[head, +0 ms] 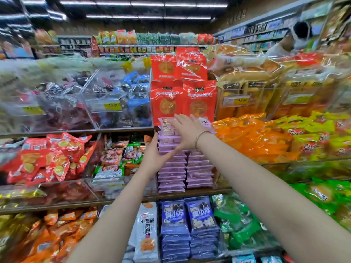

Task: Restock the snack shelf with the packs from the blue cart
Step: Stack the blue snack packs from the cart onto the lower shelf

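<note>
I am steadying the stack of flat lilac plastic packs (171,175) with my left hand (154,156) and right hand (187,132), both flat-fingered and holding nothing, best pushing evenly.

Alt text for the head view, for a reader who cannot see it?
Both hands are on two stacks of lilac packs on a crowded snack shelf: the right hand lies flat on top, the left hand presses the left side. Red packs stand above, blue packs below.

The stacked packs (171,168) are coloured pale lilac, the far packs (167,103) red with orange discs, the near packs (174,215) navy.
</note>
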